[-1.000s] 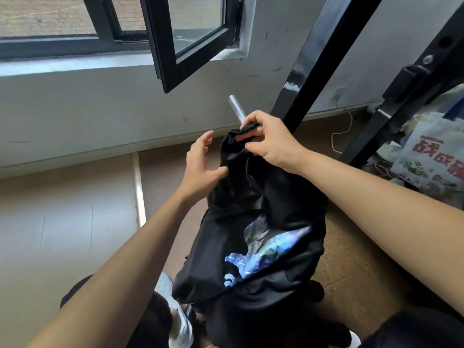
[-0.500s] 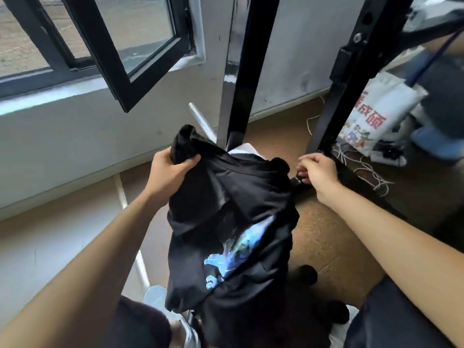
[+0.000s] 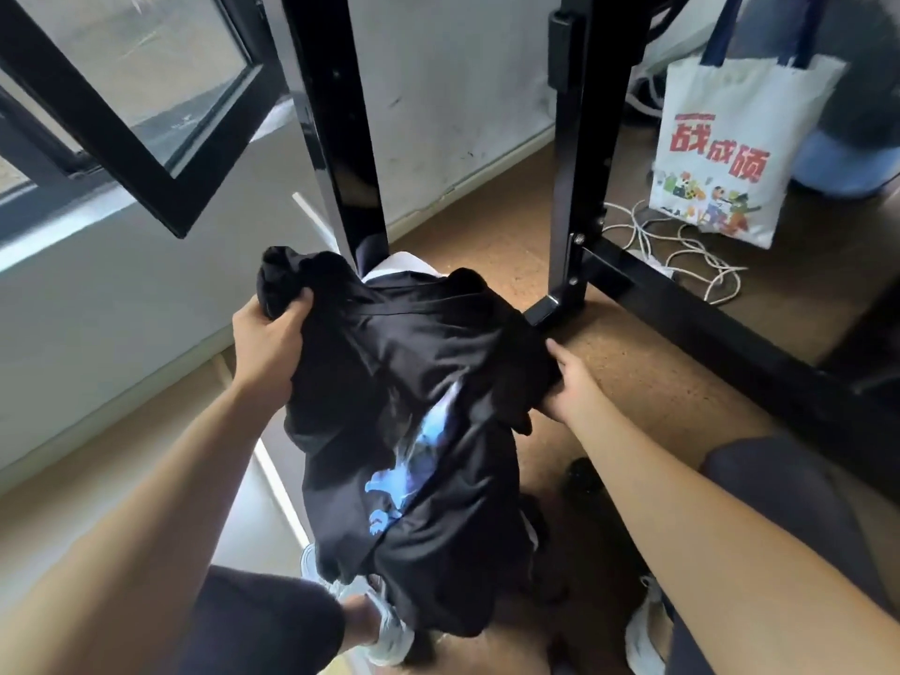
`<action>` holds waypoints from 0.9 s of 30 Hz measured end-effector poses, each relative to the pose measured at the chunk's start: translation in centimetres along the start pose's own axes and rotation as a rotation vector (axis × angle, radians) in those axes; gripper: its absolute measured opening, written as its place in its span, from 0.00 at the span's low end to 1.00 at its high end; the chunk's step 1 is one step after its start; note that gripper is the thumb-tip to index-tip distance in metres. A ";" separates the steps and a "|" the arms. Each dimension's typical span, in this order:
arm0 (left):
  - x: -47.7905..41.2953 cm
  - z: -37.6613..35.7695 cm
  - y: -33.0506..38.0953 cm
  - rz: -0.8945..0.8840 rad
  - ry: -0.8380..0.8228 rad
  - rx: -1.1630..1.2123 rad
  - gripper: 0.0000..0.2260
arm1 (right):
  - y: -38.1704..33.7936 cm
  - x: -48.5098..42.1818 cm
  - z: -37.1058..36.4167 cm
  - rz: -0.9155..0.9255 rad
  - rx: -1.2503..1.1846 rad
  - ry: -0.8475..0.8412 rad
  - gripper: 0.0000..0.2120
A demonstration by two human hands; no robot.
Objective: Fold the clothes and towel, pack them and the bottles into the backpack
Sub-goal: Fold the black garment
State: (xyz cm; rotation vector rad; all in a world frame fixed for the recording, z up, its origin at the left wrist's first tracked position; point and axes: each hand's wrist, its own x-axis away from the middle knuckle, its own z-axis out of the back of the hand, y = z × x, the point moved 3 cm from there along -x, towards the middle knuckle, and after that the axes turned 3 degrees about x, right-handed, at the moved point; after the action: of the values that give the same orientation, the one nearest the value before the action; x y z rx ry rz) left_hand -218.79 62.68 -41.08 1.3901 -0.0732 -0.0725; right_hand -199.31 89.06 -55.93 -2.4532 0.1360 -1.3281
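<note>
The folding step is in hand: the left hand (image 3: pixel 265 341) clenches one bunched corner of the black shirt (image 3: pixel 414 431) (blue print showing), the right hand (image 3: pixel 570 387) grips its opposite edge, held mid-air above the knees. Next, spread it flat.

My left hand (image 3: pixel 267 341) is closed in a fist around a bunched corner of the black shirt (image 3: pixel 414 406), thumb on top, knuckles turned toward me, wrist bent a little inward. The left forearm runs bare from the lower left corner of view up to it. My right hand (image 3: pixel 567 382) is lower and to the right, palm against the other edge of the cloth, thumb lying along the top; its fingers are tucked under the fabric and hidden, so I cannot tell how tightly they pinch. The right forearm comes in from the lower right, also bare. Both arms are half extended, hands well apart.
</note>
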 end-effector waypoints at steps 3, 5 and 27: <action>0.3 -0.3 -0.1 0.021 0.008 0.008 0.06 | -1.2 1.4 1.6 0.037 -0.066 0.046 0.15; 0.7 -0.6 -0.1 0.025 0.004 0.014 0.06 | -1.9 2.4 2.4 0.066 -0.076 0.102 0.12; 2.6 0.7 -0.2 0.038 -0.017 0.007 0.04 | -3.1 9.0 -6.4 0.418 1.022 -0.123 0.31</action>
State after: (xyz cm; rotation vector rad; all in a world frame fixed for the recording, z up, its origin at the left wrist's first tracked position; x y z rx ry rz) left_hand -216.26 61.69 -41.10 1.3946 -0.1140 -0.0528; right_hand -199.80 88.14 -44.49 -1.5120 -0.0562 -0.7598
